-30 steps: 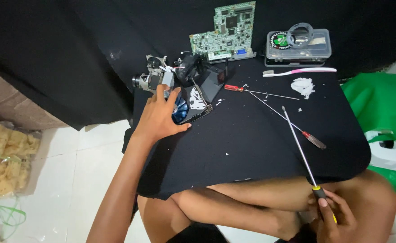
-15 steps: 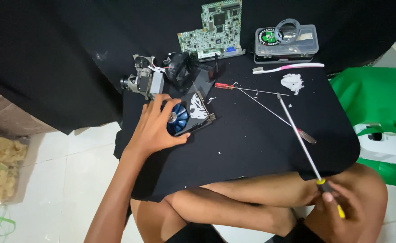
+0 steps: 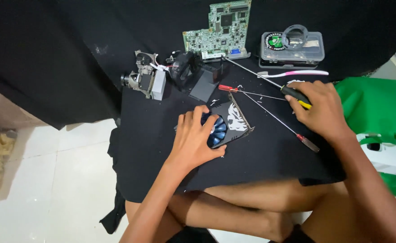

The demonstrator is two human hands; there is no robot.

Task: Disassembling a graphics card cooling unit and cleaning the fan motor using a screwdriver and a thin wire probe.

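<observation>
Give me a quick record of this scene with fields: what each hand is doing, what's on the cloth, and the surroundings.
Left hand: left hand rests flat on the graphics card, covering part of its blue fan.
Right hand: right hand grips a long screwdriver by its black and yellow handle.
Also on cloth: two red-handled screwdrivers, green circuit board, clear plastic case, toothbrush.
Surface: black cloth.
Side: green bag.
</observation>
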